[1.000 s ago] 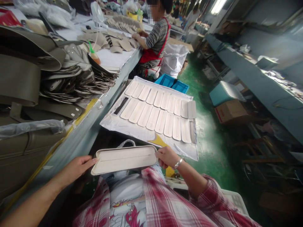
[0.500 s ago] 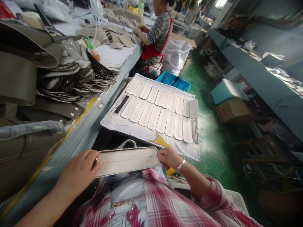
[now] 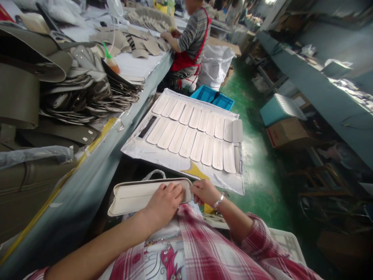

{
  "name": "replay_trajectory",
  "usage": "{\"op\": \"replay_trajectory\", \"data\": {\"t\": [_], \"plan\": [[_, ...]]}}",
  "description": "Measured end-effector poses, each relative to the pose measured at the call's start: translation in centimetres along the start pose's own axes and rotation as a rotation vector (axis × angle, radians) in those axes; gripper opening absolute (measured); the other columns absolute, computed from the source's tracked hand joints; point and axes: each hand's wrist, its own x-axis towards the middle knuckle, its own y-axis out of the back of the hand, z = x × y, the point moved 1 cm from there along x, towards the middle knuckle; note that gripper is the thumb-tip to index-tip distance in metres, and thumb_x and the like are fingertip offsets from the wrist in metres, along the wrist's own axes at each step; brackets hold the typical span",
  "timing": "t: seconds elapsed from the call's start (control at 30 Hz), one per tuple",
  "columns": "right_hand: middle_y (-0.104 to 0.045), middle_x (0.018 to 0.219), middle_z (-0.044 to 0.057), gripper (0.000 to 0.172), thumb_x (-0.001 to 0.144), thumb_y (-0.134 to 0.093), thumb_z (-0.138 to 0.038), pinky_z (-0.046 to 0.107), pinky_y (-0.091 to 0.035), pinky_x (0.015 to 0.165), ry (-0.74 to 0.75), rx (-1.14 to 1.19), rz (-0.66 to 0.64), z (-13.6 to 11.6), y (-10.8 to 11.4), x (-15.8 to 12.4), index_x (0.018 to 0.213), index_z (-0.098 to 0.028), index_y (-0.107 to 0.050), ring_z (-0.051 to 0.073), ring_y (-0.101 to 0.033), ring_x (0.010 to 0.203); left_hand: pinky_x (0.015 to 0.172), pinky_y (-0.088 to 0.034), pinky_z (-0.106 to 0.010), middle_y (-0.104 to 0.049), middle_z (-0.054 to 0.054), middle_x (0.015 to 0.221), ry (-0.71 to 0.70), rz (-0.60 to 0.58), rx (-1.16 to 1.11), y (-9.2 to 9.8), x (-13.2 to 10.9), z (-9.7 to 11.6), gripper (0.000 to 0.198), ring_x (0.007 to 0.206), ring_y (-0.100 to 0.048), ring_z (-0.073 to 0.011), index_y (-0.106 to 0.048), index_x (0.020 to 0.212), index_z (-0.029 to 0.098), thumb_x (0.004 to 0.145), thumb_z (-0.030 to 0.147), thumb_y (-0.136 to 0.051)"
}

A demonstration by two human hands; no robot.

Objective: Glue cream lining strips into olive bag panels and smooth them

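Observation:
A long cream panel [image 3: 134,195] with rounded corners, a dark rim and a thin lengthwise line lies across my lap. My left hand [image 3: 164,204] rests on the right part of it, fingers slightly bent and laid over the surface; its thumb is hidden. At the panel's right end, my right hand [image 3: 204,191] pinches the edge with curled fingers. A loop wrapped in clear plastic [image 3: 155,173] sticks up behind the panel. Just beyond is a white-covered board [image 3: 175,159] carrying two rows of similar cream panels [image 3: 188,143].
To the left, a workbench [image 3: 96,182] bears stacked grey-brown pieces [image 3: 93,91] and a glue bottle with a green tip [image 3: 112,64]. A co-worker in a red apron [image 3: 189,42] sits farther along it. A blue crate [image 3: 212,97] stands behind the board; boxes [image 3: 287,132] are at right.
My left hand has let go of the panel's left end and moved right onto its surface near the other end. My right hand stays at the right end.

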Motion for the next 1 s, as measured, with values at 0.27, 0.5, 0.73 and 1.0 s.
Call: {"op": "replay_trajectory", "data": {"t": [0.27,0.5,0.73,1.0], "plan": [[-0.065,0.056,0.003,0.046,0.073,-0.054,-0.061,0.021,-0.047,0.041,-0.026,0.349,-0.281,1.8,0.8,0.8,0.064,-0.016,-0.047,0.014,-0.06,0.043,0.088,-0.035,-0.041,-0.046,-0.003,0.135,-0.001,-0.001,-0.094,0.4,0.0,-0.7,0.047,0.113,-0.038,-0.0251,-0.048,0.126,0.021,0.082,0.037,-0.055],[-0.064,0.056,0.003,0.049,0.064,-0.072,-0.056,0.02,-0.049,0.044,-0.024,0.722,-0.344,5.0,-0.2,1.9,0.073,-0.013,-0.05,0.013,-0.06,0.044,0.088,-0.034,-0.042,-0.047,-0.004,0.132,0.017,-0.014,-0.155,0.5,0.2,-0.9,0.058,0.114,-0.037,-0.0267,-0.048,0.125,0.023,0.076,0.05,-0.062],[-0.061,0.049,0.001,0.048,0.058,-0.078,-0.051,0.015,-0.043,0.034,-0.098,0.672,-0.433,4.3,0.4,3.1,0.065,-0.014,-0.048,0.009,-0.053,0.035,0.089,-0.035,-0.041,-0.049,-0.005,0.128,0.014,-0.023,-0.21,0.3,0.4,-1.6,0.056,0.113,-0.038,-0.0268,-0.052,0.122,0.024,0.073,0.051,-0.063],[-0.065,0.053,0.003,0.045,0.055,-0.079,-0.049,0.017,-0.044,0.036,-0.263,0.177,-0.454,-1.0,2.4,3.1,0.06,-0.013,-0.053,0.01,-0.055,0.038,0.093,-0.036,-0.046,-0.047,-0.008,0.13,0.041,-0.059,-0.224,0.7,1.0,-1.1,0.061,0.115,-0.038,-0.0292,-0.052,0.122,0.02,0.075,0.058,-0.056]]}}
